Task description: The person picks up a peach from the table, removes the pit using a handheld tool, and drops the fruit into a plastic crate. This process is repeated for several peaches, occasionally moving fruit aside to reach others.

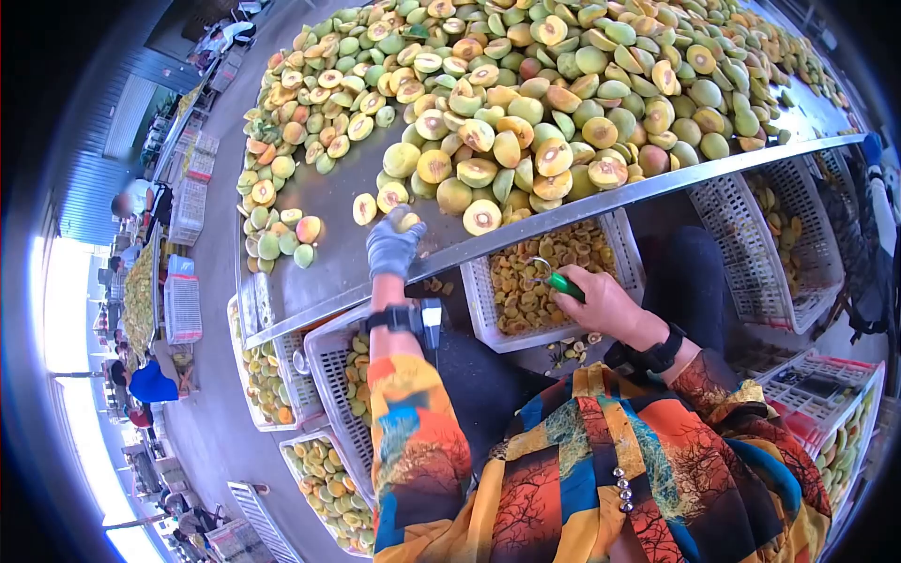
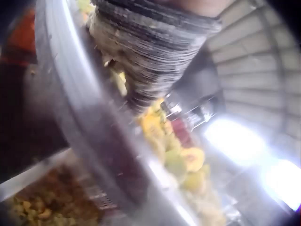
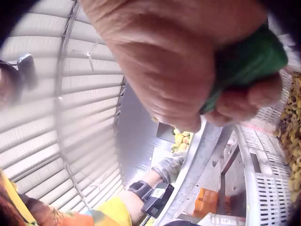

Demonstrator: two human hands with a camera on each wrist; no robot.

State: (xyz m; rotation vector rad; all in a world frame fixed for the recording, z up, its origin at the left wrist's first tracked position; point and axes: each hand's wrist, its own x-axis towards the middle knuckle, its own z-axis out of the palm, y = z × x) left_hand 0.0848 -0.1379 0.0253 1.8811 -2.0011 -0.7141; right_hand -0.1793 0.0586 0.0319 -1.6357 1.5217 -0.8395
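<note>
My left hand [image 1: 392, 248], in a grey knitted glove, pinches a peach half [image 1: 407, 222] at the near edge of the metal table [image 1: 328, 211]. In the left wrist view the striped glove [image 2: 146, 44] is blurred and its fingertips are hidden. Two cut peach halves [image 1: 392, 195] lie just beyond those fingers, pit side up. My right hand [image 1: 605, 302] grips the green handle [image 1: 566, 286] of a pitting tool with a curved metal loop [image 1: 539, 266]. It hangs over a white crate [image 1: 481, 314] of scooped peach pieces [image 1: 554, 267].
A large heap of peach halves [image 1: 601, 84] covers much of the table, whose raised metal rim [image 1: 648, 195] runs in front of me. White crates of peaches [image 1: 328, 488] stand at lower left, and another crate [image 1: 765, 244] stands at right. Other people work at tables far left.
</note>
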